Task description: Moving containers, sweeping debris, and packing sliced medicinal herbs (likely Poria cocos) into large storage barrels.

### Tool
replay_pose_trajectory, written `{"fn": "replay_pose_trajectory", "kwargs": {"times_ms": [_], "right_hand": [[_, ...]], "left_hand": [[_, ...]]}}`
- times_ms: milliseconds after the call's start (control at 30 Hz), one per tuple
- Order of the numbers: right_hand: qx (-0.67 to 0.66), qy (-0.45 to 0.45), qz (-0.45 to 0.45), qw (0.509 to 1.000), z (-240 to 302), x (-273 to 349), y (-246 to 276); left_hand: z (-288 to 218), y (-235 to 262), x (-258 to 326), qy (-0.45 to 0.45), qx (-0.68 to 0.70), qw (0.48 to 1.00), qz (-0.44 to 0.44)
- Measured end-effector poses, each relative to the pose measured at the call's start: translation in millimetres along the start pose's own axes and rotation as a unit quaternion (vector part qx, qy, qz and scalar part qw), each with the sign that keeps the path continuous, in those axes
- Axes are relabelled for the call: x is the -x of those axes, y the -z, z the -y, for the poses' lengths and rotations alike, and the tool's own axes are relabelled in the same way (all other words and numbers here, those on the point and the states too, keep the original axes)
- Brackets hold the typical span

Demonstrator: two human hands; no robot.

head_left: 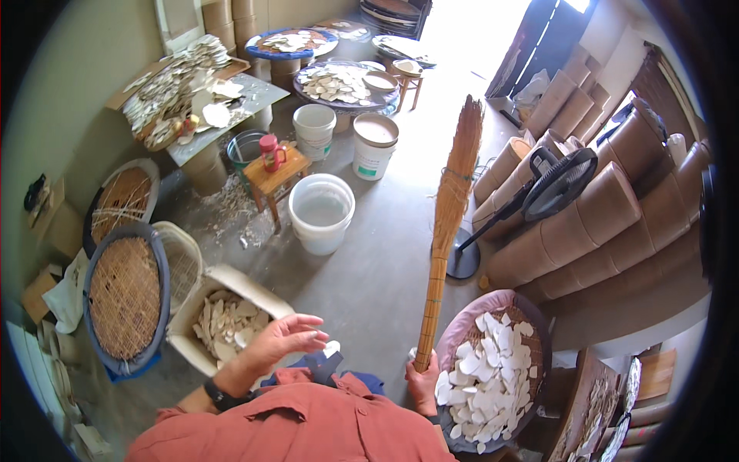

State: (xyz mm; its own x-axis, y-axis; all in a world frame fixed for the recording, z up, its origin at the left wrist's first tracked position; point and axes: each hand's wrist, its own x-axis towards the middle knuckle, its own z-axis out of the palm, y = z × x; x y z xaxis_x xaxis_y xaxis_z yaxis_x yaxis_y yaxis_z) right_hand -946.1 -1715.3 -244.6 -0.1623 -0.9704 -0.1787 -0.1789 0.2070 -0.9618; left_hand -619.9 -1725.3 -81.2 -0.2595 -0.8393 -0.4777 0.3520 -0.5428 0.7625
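My right hand point(422, 379) grips the lower end of a straw broom point(448, 215), which stands upright with its bristles pointing up over the concrete floor. My left hand point(286, 336) is raised and open, fingers spread, above a cream box point(202, 290) holding pale flat pieces point(225, 321). To the right of the broom hand lies a round woven tray point(460, 329) heaped with white flat pieces point(489, 373). I wear a rust-coloured shirt and a dark wristwatch.
White buckets point(321, 213) and a small wooden stool point(276, 177) with a red jug stand ahead. Round woven trays point(125, 296) lean at left. Stacked brown cardboard drums point(593, 223) and a black fan point(558, 185) fill the right. Trays of pale pieces point(339, 83) sit further back.
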Motion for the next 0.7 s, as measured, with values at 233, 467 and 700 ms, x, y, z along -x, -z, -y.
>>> {"fn": "replay_pose_trajectory", "kwargs": {"times_ms": [233,467,700], "right_hand": [[-0.024,-0.098,0.042,0.994,-2.3,-219.4,50.0],[-0.091,-0.137,0.055,0.985,22.5,-457.6,79.9],[-0.042,0.017,-0.005,0.999,83.9,-716.9,51.4]], "left_hand": [[-80.7,-53.9,-223.8,0.009,-0.105,0.989,0.101],[-179.8,-123.9,-443.2,0.007,-0.186,0.982,0.032],[-267.9,-129.9,-620.4,0.063,-0.232,0.969,0.061]]}}
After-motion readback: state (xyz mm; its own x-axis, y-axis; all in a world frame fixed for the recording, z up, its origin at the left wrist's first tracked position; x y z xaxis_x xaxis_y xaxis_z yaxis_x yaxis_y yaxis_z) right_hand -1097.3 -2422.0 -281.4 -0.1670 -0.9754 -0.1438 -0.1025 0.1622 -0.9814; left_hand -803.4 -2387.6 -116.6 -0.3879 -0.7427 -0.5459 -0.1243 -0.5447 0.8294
